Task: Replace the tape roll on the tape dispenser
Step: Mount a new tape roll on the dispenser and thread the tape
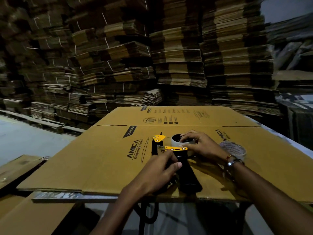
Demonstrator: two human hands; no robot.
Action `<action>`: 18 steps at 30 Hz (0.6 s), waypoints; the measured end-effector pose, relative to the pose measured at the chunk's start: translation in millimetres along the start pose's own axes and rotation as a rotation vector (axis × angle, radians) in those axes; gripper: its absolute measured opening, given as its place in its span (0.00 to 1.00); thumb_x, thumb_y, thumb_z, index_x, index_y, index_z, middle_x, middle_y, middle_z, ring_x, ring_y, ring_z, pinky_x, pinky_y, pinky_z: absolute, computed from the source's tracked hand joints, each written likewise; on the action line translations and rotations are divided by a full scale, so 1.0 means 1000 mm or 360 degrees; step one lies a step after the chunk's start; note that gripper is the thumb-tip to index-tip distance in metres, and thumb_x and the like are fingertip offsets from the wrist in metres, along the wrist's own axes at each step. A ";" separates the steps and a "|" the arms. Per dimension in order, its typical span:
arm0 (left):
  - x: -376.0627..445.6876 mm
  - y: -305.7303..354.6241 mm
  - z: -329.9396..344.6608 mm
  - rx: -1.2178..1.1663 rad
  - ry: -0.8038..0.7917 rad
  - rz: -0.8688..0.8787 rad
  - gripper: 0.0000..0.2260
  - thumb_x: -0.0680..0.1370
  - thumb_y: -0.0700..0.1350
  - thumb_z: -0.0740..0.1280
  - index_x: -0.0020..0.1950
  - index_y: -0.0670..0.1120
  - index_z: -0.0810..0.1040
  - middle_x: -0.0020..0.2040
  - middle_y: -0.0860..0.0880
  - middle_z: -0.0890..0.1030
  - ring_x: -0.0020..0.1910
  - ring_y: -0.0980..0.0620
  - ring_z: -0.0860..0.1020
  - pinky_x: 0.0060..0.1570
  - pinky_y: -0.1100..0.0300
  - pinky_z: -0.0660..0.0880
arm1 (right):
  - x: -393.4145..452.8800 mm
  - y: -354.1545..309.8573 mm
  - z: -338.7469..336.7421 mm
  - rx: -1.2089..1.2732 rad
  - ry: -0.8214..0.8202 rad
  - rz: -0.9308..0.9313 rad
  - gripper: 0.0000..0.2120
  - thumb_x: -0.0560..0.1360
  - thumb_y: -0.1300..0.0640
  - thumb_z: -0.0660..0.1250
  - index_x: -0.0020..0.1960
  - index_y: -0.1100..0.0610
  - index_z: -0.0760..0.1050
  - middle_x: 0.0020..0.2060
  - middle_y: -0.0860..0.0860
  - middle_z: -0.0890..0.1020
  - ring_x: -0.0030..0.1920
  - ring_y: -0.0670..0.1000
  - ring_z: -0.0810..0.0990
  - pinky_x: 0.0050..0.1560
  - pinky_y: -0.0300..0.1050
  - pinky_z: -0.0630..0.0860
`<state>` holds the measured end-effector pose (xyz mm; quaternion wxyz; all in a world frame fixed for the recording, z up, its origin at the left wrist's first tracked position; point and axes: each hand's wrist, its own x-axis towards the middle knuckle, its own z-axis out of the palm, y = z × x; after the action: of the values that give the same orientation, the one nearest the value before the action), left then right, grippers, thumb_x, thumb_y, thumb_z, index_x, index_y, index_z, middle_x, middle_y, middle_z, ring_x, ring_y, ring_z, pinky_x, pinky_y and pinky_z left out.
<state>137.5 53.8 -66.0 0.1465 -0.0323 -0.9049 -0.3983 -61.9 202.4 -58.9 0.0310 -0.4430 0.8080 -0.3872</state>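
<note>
Currently the tape dispenser (pixel 176 160) is being held flat on the flattened carton (pixel 105 160), which is serving as the landmark, near its front edge. The left hand (pixel 157 175) is being curled around the black handle, fingers pressed together with the thumb laid on top. The right hand (pixel 199 145) is being spread over a white tape roll (pixel 177 141) sitting at the dispenser's hub, fingertips pinching its rim. A second, clear roll (pixel 234 149) is lying toward the carton's right side, just beyond the right wrist; which roll is spent cannot be told.

Risks being judged: the roll may be seated crooked on the hub if pushed unevenly; the toothed blade near the yellow plate (pixel 158 138) may nick fingers; the dispenser may slide if the handle grip loosens.

Containers: none are being used; the carton is folded flat and holding nothing inside.
</note>
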 end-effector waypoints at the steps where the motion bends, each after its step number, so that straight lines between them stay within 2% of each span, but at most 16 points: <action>1: 0.000 0.002 0.005 0.0021 0.0005 0.0025 0.08 0.81 0.53 0.63 0.51 0.50 0.74 0.45 0.49 0.82 0.43 0.52 0.82 0.45 0.46 0.80 | 0.003 -0.002 -0.006 -0.0025 -0.0074 0.0022 0.06 0.76 0.53 0.71 0.52 0.48 0.83 0.60 0.45 0.78 0.64 0.47 0.74 0.65 0.47 0.73; 4: 0.001 0.007 0.020 0.0135 0.0006 0.0133 0.11 0.80 0.57 0.60 0.54 0.51 0.72 0.51 0.50 0.82 0.49 0.52 0.81 0.47 0.45 0.79 | 0.014 -0.009 -0.018 -0.0158 -0.0255 0.0056 0.07 0.75 0.53 0.73 0.53 0.49 0.83 0.60 0.44 0.77 0.64 0.47 0.74 0.65 0.47 0.72; 9: 0.006 0.021 0.042 0.0349 0.0006 0.0280 0.15 0.81 0.54 0.61 0.65 0.50 0.71 0.61 0.49 0.79 0.60 0.51 0.76 0.56 0.50 0.75 | 0.022 -0.024 -0.029 -0.0283 -0.0454 0.0080 0.04 0.74 0.53 0.73 0.49 0.47 0.82 0.60 0.45 0.78 0.62 0.46 0.75 0.64 0.47 0.72; 13: 0.013 0.028 0.051 0.0426 -0.0023 0.0342 0.19 0.82 0.54 0.61 0.71 0.49 0.69 0.66 0.49 0.76 0.64 0.51 0.73 0.61 0.54 0.72 | 0.024 -0.032 -0.032 -0.0348 -0.0527 0.0107 0.07 0.74 0.52 0.73 0.52 0.50 0.82 0.61 0.46 0.77 0.61 0.48 0.75 0.61 0.50 0.76; 15: 0.014 0.025 0.050 0.0434 0.0002 0.0415 0.17 0.82 0.53 0.61 0.69 0.49 0.73 0.62 0.50 0.78 0.62 0.53 0.73 0.59 0.55 0.72 | 0.024 -0.032 -0.031 -0.0371 -0.0538 0.0123 0.08 0.74 0.52 0.73 0.53 0.50 0.81 0.62 0.46 0.77 0.61 0.48 0.75 0.60 0.50 0.77; 18: 0.015 0.021 0.040 0.0242 0.0268 0.0480 0.09 0.81 0.50 0.63 0.56 0.49 0.80 0.51 0.53 0.79 0.52 0.58 0.74 0.51 0.62 0.71 | 0.022 -0.031 -0.028 -0.0410 -0.0484 0.0092 0.07 0.75 0.52 0.72 0.53 0.49 0.81 0.62 0.45 0.76 0.61 0.47 0.76 0.61 0.48 0.77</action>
<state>117.2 96.4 -72.9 0.2817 -0.1230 -0.9018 -0.3037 -65.2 193.2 -12.8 0.1068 -0.4733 0.8492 -0.2083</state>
